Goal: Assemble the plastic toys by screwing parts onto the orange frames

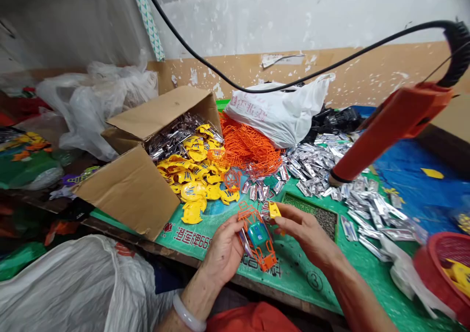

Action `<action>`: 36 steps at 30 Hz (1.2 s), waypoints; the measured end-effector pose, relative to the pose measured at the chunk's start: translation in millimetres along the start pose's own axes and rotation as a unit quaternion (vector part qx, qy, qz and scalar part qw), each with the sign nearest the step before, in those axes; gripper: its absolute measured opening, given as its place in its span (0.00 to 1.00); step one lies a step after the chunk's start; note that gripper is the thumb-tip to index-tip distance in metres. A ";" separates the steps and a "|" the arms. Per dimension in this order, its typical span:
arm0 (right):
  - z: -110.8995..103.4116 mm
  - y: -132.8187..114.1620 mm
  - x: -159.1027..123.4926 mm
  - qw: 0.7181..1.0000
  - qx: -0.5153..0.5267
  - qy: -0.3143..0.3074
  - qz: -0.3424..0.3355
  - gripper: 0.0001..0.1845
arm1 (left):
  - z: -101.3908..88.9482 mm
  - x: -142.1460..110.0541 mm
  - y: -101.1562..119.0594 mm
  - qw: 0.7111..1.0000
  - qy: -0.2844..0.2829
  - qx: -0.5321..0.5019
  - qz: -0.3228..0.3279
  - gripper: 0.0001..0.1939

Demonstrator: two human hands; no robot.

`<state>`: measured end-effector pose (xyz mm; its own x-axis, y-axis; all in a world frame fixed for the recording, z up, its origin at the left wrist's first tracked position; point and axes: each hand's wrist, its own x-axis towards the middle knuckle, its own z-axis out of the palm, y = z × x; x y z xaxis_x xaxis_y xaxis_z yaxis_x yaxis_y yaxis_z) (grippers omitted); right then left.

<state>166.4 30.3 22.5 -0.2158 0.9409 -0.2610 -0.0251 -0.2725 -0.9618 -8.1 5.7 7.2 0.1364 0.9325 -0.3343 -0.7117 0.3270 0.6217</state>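
My left hand [223, 249] is closed around an orange plastic toy frame [267, 257] with a teal piece [259, 234] set in its middle. Just to the right, my right hand [306, 231] pinches a small yellow plastic part [273, 210] beside the frame's upper end. Whether that part touches the frame I cannot tell. Ahead of my hands lie a heap of yellow shells [194, 191], a tangle of orange frames [249, 143] and many silvery pieces [312, 163]. A shallow green tray [303, 201] of tiny dark screws or bits sits behind my right hand.
A red electric screwdriver [389, 131] hangs at the right from a black cable [205, 58]. An open cardboard box [134, 195] stands at left, a white plastic bag [275, 111] at the back. A red basket [433, 273] holds yellow parts at lower right.
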 end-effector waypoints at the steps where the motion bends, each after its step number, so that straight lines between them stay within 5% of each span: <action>1: -0.9 2.7 0.1 1.000 0.018 -0.005 0.002 0.25 | -1.1 0.1 -0.2 1.000 0.007 -0.004 -0.006 0.13; 9: 0.6 17.2 1.1 0.992 0.119 -0.025 0.024 0.24 | -1.9 0.7 2.5 0.999 0.030 -0.009 -0.018 0.13; 17: 1.5 23.1 2.2 0.994 0.105 -0.002 0.029 0.27 | -4.0 2.5 1.2 1.000 0.015 0.017 0.010 0.14; 28: 24.8 1.2 -6.2 0.997 0.030 0.046 -0.050 0.27 | 5.5 -11.0 2.0 0.986 -0.033 0.152 0.057 0.19; 32: 34.0 7.2 -9.3 0.993 -0.023 0.075 -0.093 0.30 | 5.0 -16.4 4.1 0.936 -0.004 0.327 0.133 0.18; 36: 37.9 17.5 -12.4 0.990 0.048 0.082 -0.102 0.33 | 2.8 -21.1 4.3 0.825 -0.029 0.496 0.271 0.21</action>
<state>131.6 6.2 12.1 -0.0344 0.9963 -0.0791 -0.1471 -0.0833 -0.9856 -12.1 -12.2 18.8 0.0364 0.9794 0.1988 0.2305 -0.2018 0.9519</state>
